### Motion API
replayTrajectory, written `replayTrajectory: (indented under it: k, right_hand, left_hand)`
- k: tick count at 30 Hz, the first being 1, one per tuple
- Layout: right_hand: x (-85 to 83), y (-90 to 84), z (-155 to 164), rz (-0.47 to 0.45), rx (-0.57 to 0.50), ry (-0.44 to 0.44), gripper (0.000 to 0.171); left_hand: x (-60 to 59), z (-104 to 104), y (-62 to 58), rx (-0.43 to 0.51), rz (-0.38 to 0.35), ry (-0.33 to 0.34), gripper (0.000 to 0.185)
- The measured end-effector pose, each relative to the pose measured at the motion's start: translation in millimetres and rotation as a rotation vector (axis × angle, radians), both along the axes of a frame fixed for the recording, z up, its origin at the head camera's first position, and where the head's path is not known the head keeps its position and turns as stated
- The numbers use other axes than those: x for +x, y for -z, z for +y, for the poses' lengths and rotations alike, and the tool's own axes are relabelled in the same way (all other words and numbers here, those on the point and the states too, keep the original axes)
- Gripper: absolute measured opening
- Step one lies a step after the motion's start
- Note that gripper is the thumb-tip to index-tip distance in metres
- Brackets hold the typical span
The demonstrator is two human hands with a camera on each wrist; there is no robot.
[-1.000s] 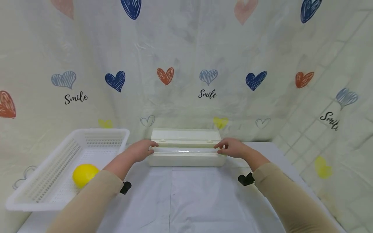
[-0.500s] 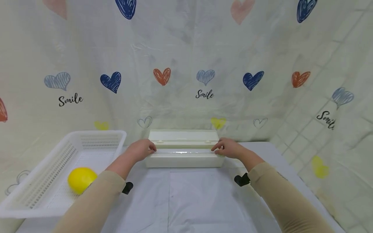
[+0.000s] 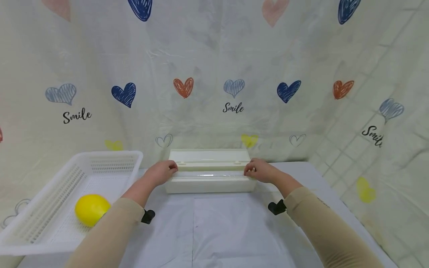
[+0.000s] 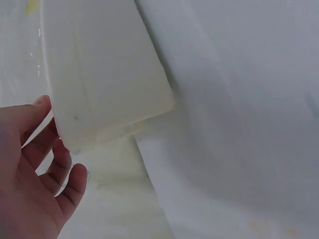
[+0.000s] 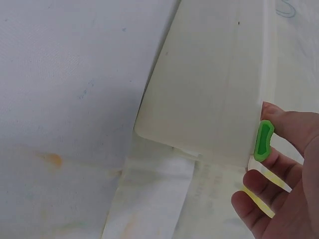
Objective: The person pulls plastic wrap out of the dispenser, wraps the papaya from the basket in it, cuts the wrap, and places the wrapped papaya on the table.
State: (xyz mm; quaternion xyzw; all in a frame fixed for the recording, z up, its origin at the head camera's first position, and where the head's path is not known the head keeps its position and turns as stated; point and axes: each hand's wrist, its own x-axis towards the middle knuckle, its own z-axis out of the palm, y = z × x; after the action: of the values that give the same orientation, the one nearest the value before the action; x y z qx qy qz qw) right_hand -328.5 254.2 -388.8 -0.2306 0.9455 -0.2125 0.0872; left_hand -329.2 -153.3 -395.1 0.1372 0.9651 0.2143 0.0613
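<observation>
A white cling film dispenser (image 3: pixel 210 185) stands at the back of the table with its lid (image 3: pixel 209 155) raised. A glossy strip of cling film (image 3: pixel 209 175) lies along its upper front. My left hand (image 3: pixel 162 172) pinches the film's left end between thumb and forefinger, its other fingers curled beside the box in the left wrist view. At the opposite end my right hand (image 3: pixel 263 171) pinches the film too. A small green end piece (image 5: pixel 263 141) sits at the box's corner between the right thumb and forefinger. The fingertips' exact contact is partly hidden.
A white perforated basket (image 3: pixel 115 153) holding a yellow rounded object (image 3: pixel 92 210) stands left of the box, partly behind the left sleeve. A white cloth (image 3: pixel 228 230) covers the table. Behind it hangs a heart-printed curtain (image 3: pixel 207 123).
Both hands' thumbs and forefingers have drawn together at the film's ends. The dispenser stays in place with its lid raised. The head view has shifted slightly to the right.
</observation>
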Motion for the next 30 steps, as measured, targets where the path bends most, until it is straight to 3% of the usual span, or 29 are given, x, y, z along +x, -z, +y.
replayTrajectory:
  k: [6, 17, 26, 30]
  right_hand:
    - [-0.4, 2.0, -2.5, -0.010, -0.017, 0.014, 0.016]
    - [-0.8, 0.0, -8.9, 0.004, -0.019, -0.008, 0.020]
    - [-5.4, 1.5, -16.3, 0.026, 0.023, 0.018, 0.010]
    - [-4.9, -2.3, -17.3, -0.004, -0.024, 0.035, 0.012]
  left_hand:
    - [-1.6, 1.0, 1.4, 0.082, -0.063, -0.057, 0.018]
    - [-8.8, 1.5, 4.8, 0.191, -0.099, -0.098, 0.022]
    - [-10.2, -0.4, 8.6, 0.225, -0.119, -0.104, 0.022]
    - [-9.5, -1.9, 8.6, 0.218, -0.100, -0.095, 0.018]
